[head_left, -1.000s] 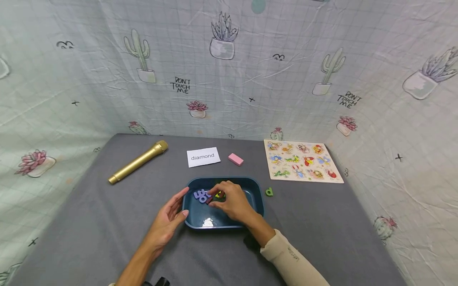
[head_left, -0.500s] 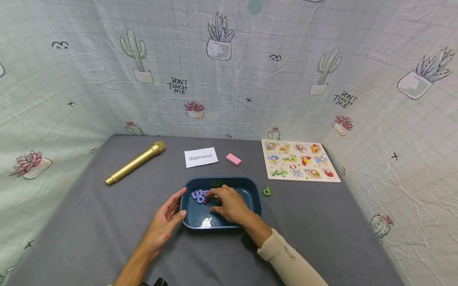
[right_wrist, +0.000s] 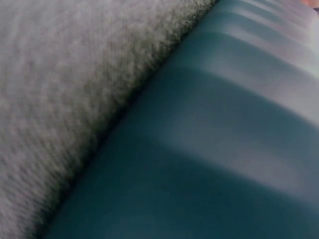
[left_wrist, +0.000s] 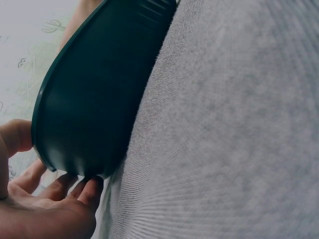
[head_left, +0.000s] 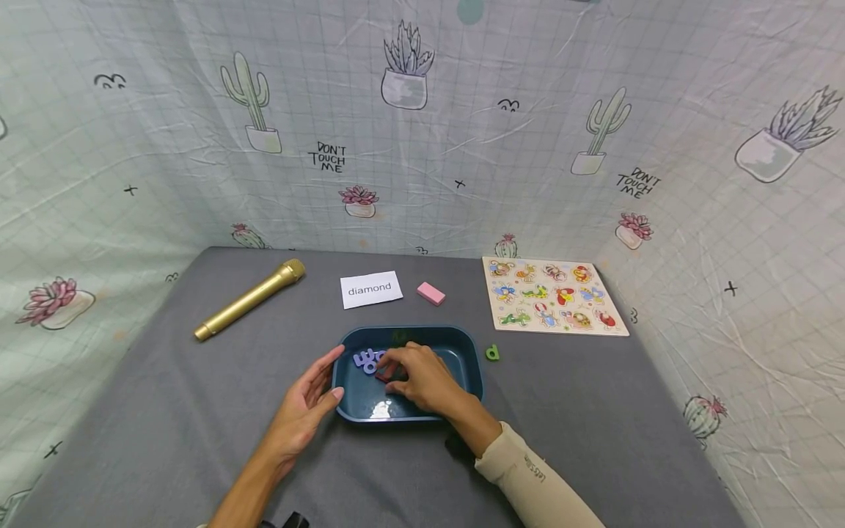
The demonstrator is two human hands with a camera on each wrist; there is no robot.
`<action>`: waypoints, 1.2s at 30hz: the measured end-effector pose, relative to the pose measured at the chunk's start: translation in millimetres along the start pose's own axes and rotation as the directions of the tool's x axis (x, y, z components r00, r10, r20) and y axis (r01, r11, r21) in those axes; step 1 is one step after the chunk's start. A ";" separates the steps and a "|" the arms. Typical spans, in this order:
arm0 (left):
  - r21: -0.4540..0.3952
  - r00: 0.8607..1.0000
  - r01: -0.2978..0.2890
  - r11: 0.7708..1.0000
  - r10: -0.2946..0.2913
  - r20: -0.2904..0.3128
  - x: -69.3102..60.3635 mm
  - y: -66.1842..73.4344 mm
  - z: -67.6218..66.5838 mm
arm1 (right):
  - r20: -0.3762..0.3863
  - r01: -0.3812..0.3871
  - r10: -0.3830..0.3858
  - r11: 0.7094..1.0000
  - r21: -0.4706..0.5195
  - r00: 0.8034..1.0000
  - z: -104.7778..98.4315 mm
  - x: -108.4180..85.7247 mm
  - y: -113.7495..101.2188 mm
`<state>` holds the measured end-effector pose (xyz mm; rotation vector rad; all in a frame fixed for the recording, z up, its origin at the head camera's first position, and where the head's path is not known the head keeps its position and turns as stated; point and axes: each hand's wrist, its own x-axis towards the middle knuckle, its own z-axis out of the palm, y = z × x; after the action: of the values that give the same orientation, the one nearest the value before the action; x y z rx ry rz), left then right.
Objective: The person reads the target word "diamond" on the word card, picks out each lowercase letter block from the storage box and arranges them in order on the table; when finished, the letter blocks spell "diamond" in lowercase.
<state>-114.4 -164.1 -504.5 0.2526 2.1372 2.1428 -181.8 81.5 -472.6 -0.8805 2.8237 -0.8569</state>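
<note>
A dark blue-green tray (head_left: 361,419) sits on the grey cloth, with several small plastic letters in it. My left hand (head_left: 302,411) rests against its left side; thumb and fingertips touch the rim and outer wall, as the left wrist view also shows. My right hand (head_left: 422,378) reaches into the tray, fingers bent over the letters, thumb and forefinger apart. Purple letters (head_left: 368,361) lie left of its fingertips. A dark red piece (head_left: 381,378) shows between forefinger and thumb; whether they touch it is unclear. What lies beneath the palm is hidden.
A green letter d (head_left: 492,353) lies right of the tray. Behind are a card reading "diamond" (head_left: 371,290), a pink eraser-like block (head_left: 431,293), a gold microphone (head_left: 251,299) and an insect-picture board (head_left: 554,297). Patterned cloth hangs at the back and sides.
My right hand's thumb and forefinger spread, then drew somewhat closer over the letters. A yellow piece seen earlier is now hidden by the hand. The left hand stays at the tray's side.
</note>
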 end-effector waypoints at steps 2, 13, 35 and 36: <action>0.001 1.000 0.004 1.000 -0.004 0.001 0.1 0.1 0.0 | -0.001 0.012 -0.012 1.000 0.010 1.000 -0.3 -0.3 -0.3; -0.014 1.000 -0.010 1.000 0.010 0.016 -0.3 -1.0 -0.2 | 0.026 0.039 -0.039 0.999 -0.009 0.999 -1.0 -2.1 -3.2; -0.028 0.998 -0.054 0.998 0.055 0.028 -0.7 -4.9 -0.7 | 0.100 0.044 -0.034 0.994 -0.104 0.994 7.3 3.6 -5.7; -0.027 0.998 -0.053 0.998 0.054 0.027 -0.8 -5.1 -0.5 | 0.097 0.038 -0.029 0.995 -0.097 0.995 7.5 3.6 -5.2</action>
<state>-113.9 -164.7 -509.6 0.3396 2.1086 2.1814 -180.5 72.3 -475.7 -0.9567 2.7969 -0.6640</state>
